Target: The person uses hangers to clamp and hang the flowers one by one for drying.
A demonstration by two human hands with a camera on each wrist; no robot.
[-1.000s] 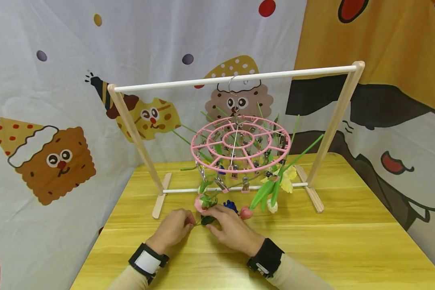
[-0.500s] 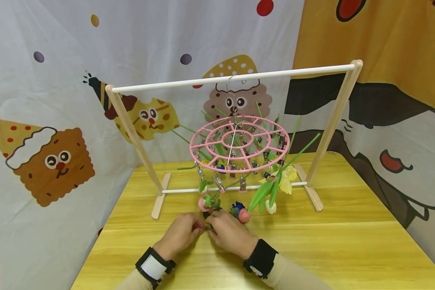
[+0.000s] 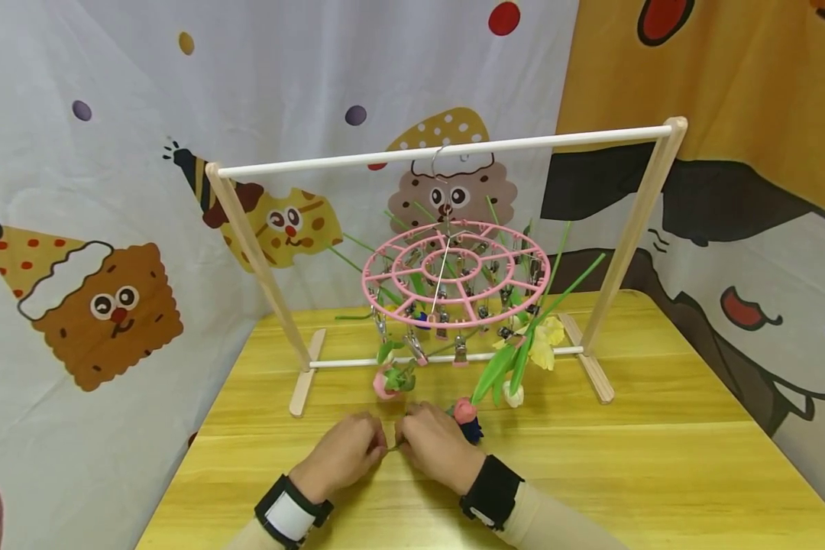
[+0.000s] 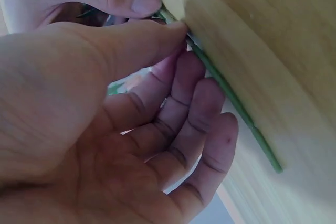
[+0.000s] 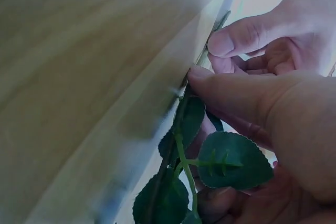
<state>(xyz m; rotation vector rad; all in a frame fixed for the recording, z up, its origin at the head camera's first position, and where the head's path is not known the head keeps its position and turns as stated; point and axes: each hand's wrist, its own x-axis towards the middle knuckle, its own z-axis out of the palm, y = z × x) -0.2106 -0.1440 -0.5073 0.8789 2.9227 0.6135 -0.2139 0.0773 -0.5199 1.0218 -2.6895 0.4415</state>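
Observation:
My left hand point(image 3: 344, 452) pinches the thin green stem point(image 4: 226, 85) of an artificial flower between thumb and fingertips. Close beside it, my right hand point(image 3: 440, 447) pinches the same stem higher up, near its dark green leaves point(image 5: 233, 161). A dark blue flower head point(image 3: 472, 431) shows past the right hand, apparently on this stem; the part between is hidden. Just behind the hands, a pink rose point(image 3: 386, 382) hangs head down from the pink round clip hanger point(image 3: 456, 324). A pink flower head point(image 3: 464, 410) sits against the blue one; its support is unclear.
The hanger hooks over the white bar point(image 3: 357, 158) of a wooden stand point(image 3: 257, 263) on the wooden table point(image 3: 626, 473). Several metal clips hold flowers head down, including a yellow flower point(image 3: 543, 344) and a white bud point(image 3: 513, 394). A printed cloth point(image 3: 282, 84) hangs behind.
The blue flower has moved right and toward me as both hands shifted nearer the table's front. My left hand has moved right, closer to the right hand. The pink rose is now uncovered.

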